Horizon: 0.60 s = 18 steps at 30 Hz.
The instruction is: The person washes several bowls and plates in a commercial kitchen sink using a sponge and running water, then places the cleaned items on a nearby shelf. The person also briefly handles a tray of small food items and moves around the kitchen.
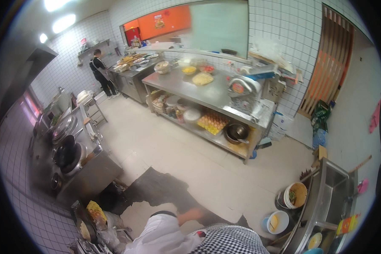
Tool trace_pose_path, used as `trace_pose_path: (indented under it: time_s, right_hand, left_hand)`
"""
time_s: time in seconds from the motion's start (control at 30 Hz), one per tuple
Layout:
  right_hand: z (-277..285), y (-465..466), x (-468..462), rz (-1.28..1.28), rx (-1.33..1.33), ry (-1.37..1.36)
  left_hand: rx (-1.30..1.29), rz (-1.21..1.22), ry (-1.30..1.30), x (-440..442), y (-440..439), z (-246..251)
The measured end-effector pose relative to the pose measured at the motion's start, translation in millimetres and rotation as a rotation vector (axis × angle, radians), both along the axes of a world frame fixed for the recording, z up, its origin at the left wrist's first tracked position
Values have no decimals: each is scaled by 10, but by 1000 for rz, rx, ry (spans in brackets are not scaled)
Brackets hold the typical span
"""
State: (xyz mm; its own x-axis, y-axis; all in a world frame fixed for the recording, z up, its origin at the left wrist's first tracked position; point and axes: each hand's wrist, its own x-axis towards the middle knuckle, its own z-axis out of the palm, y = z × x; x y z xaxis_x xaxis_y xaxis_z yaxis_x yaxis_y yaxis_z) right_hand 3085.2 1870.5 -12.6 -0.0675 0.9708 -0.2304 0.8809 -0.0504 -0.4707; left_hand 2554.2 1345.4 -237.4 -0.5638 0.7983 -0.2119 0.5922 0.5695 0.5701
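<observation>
My left hand (195,213) reaches forward at the bottom centre, below a white sleeve; it is blurred, and its fingers cannot be made out. Beneath it lie pale floor tiles and a dark, ragged-edged patch (160,185) on the floor. My right hand is out of view. A black-and-white checked apron (231,241) covers my front. Before me, across the floor, a steel worktable (177,82) bears a yellow bowl (189,70), a bowl of red food (207,69), a pale heap of food (202,78) and a slicing machine (243,90).
A stove with a black wok (66,154) stands left, and a steel sink (335,181) right, beside two buckets (293,195). Egg trays (213,122) and metal bowls (236,132) sit on the table's lower shelf. A co-worker (100,71) stands at a far counter. Bags lie bottom left.
</observation>
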Motion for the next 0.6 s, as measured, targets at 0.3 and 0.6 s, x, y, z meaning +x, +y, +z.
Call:
trace_pose_path:
  time_s: [0.3,0.6]
  right_hand:
    - [-1261,-605,-3375,9,-910,751]
    - [-792,-2940,-8317,997,-1060,515]
  left_hand:
    - [-285,55,-108,-1273,-368,489]
    - [404,831,-869,-3221,-377,1822]
